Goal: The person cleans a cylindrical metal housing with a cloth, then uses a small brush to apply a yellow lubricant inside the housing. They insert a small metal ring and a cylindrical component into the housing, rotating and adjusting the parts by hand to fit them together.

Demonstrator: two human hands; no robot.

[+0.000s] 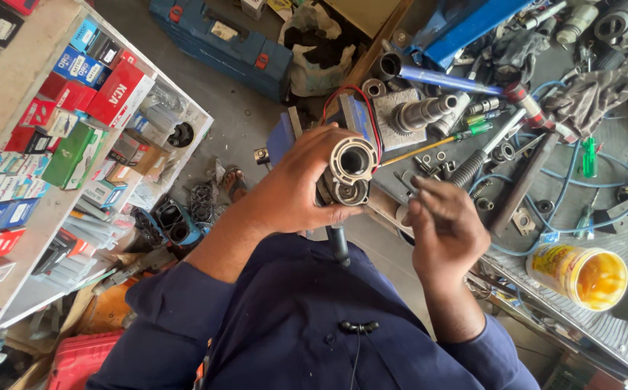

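While left hand [296, 191] grips motor housing [346, 173], right hand [444, 227] seemingly pinches something beside it

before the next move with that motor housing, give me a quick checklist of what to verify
1. Left hand grips the grey motor housing firmly: ok, fingers wrap its body.
2. Housing's open end faces the camera: ok, the bore shows.
3. Bore free of debris: cannot tell, the inside is dark.
4. Right hand has a part ready: cannot tell, fingers pinched together, anything held is hidden.
5. Red wire clear of the housing: cannot tell, it loops just behind.
6. Open yellow grease tub near on the bench: ok, beside the right hand.
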